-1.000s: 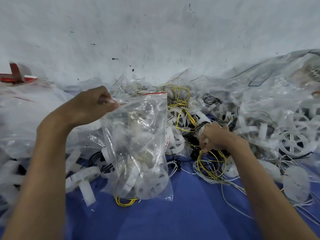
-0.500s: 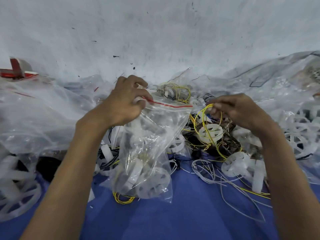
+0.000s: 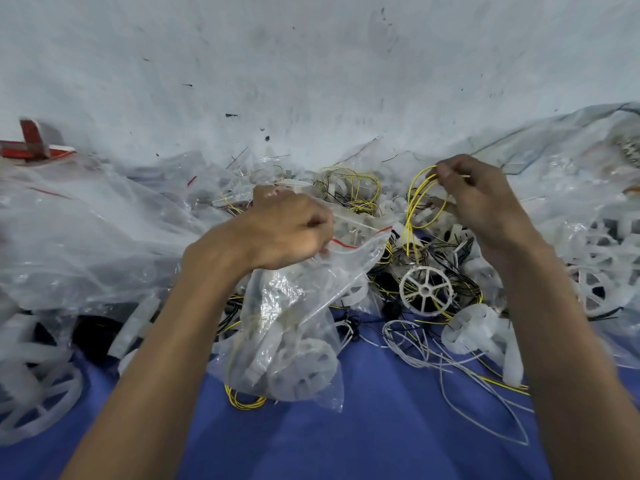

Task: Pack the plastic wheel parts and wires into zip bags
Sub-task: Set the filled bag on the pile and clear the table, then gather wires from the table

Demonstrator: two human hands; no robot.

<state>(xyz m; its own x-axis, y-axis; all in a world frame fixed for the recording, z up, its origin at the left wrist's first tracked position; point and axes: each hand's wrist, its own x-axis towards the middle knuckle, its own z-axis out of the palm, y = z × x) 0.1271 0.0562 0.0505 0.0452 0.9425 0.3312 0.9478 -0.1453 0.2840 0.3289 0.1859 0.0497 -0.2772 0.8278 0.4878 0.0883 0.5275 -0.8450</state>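
Note:
My left hand (image 3: 291,230) grips the red-striped top edge of a clear zip bag (image 3: 294,323), which hangs down to the blue surface and holds white plastic wheels and some yellow wire. My right hand (image 3: 474,195) pinches a loop of yellow wire (image 3: 414,209) raised above the pile, to the right of the bag's mouth. Hanging from that wire is a white spoked wheel (image 3: 426,289), among black and yellow wires.
Loose white wheel parts (image 3: 481,330) and white wires (image 3: 433,355) lie on the blue cloth (image 3: 381,438) at right. Heaps of clear plastic bags (image 3: 86,237) fill the left and far right. A white wall (image 3: 311,81) rises just behind the pile.
My right hand has lifted the yellow wire loop higher and further right, pulling the spoked wheel clear of the pile. My left hand has lowered slightly with the bag's top edge.

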